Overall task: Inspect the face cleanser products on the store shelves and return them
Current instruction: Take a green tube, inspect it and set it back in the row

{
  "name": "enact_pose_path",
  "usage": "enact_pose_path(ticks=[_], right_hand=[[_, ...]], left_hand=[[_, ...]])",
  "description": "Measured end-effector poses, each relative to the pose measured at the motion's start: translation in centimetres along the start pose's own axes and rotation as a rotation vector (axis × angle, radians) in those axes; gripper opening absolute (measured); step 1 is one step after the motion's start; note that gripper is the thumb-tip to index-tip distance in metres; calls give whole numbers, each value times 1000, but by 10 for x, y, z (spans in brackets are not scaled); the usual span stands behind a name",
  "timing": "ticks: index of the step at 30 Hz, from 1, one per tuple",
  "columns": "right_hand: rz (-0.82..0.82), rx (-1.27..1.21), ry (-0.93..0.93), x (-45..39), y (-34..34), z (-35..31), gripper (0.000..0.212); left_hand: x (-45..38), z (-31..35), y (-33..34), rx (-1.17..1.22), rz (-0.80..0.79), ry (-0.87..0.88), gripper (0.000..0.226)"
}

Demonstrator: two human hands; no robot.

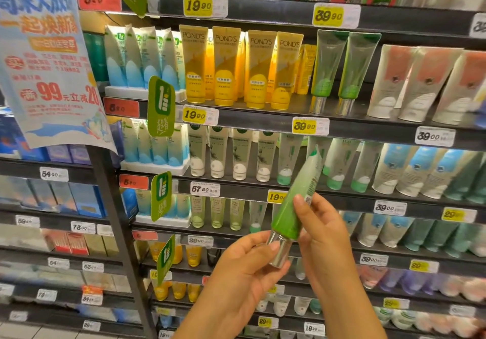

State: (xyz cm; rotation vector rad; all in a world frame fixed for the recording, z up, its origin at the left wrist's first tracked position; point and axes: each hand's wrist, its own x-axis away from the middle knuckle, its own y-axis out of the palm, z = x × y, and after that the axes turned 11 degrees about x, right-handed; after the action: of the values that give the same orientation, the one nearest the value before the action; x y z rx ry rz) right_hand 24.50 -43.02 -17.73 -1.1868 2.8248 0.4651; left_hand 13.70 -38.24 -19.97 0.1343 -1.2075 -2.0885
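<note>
Fingers of both hands — left hand (247,265), right hand (322,236) — grip green cleanser tube (297,201), silver cap (278,250) downward.

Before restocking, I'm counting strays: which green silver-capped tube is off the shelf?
The green tube held by the left hand and right hand; its two twins stand shelved beside the Pond's.

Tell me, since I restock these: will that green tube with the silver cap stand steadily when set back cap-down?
Probably tippy: the green tube is tall, and its silver cap looks narrow. The glossy cap may be slippery. Matching tubes on the shelf do stand cap-down, so it can balance.
</note>
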Motion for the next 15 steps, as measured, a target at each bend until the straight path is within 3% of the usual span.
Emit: enact_pose_path(ticks=[4,8,15], right_hand=[[-11,-70,-7,2,-2,0,39],[-32,-123,-25,4,-1,-1,45],[-53,-146,-24,7,-4,0,37]], left_hand=[[4,1,2,34,-62,-52,19],[6,2,2,60,-82,-95,25],[7,0,1,71,-134,-110,29]])
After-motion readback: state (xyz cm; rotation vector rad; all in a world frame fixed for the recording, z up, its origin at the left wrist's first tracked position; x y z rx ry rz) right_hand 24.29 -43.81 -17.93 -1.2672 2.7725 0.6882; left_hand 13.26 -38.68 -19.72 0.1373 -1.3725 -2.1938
